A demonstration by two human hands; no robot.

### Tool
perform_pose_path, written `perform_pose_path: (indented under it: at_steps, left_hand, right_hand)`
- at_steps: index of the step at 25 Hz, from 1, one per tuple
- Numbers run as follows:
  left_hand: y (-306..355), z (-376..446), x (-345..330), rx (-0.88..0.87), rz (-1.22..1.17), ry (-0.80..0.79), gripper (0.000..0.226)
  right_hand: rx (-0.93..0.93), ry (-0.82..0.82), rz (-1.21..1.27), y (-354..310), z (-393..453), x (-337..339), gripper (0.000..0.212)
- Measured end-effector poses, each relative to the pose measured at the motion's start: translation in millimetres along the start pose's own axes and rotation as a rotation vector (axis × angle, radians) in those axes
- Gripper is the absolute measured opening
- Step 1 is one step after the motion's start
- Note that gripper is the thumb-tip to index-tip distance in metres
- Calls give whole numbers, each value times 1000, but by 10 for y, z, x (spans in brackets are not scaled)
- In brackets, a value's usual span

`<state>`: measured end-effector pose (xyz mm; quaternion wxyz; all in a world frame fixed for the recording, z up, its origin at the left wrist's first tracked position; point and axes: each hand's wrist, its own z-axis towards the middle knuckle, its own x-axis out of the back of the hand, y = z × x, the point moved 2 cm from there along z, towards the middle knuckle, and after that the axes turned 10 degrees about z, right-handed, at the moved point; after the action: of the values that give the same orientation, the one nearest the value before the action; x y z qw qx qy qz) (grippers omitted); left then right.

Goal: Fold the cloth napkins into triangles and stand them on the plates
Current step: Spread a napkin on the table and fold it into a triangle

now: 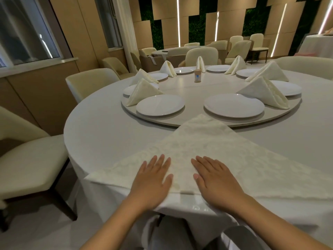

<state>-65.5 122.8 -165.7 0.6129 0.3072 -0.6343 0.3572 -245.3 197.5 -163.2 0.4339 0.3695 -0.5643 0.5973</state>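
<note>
napkin: folded triangle, flat on surface near edge, apex on turntable rim | left hand: fingers straight, pressing napkin | right hand: same | plates: beyond apex

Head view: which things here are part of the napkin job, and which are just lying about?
In the job:
- flat napkin, under left hand and right hand
- near left plate
- near right plate
- folded napkins, e.g.

Lying about:
- small bottle
- chair
</note>
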Motion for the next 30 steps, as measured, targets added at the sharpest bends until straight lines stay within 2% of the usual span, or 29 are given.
perform_pose_path:
  at_steps: [3, 5, 8, 11, 13, 16, 19, 22, 26, 28, 30]
  left_hand:
    - [-540, -43, -36, 96, 0, -14, 56]
    - [-824, -53, -60, 142, -19, -24, 56]
    - [-984, -34, -80, 120, -106, 16, 53]
    - [-1113, -74, -7, 236, -275, 189, 43]
    - [-1249, -112, 59, 366, -194, 217, 35]
    - [-1378, -79, 137, 464, -224, 38, 27]
    - [-1394, 24, 214, 427, -290, -137, 24]
    - [-1380, 64, 268, 355, -293, -185, 26]
    - [-1391, 27, 390, 286, -256, -91, 24]
    - [-1456, 16, 481, 262, -333, -187, 22]
    - [-1542, -19, 534, 203, -440, -360, 32]
  right_hand:
    - [18, -21, -23, 24, 12, -34, 88]
    - [15, -28, -22, 34, 18, -45, 91]
    - [10, -33, -22, 32, 28, -37, 90]
    - [8, -41, -17, 5, 23, -4, 68]
    - [8, -16, 27, -25, 34, 34, 52]
    - [86, 91, 116, -114, 55, 57, 44]
    - [129, 127, 191, -224, 57, 46, 39]
    - [140, 125, 176, -251, 40, 31, 39]
    - [189, 117, 294, -236, 20, 52, 34]
    - [221, 75, 324, -232, 12, 56, 30]
    - [230, 30, 288, -228, 23, 67, 29]
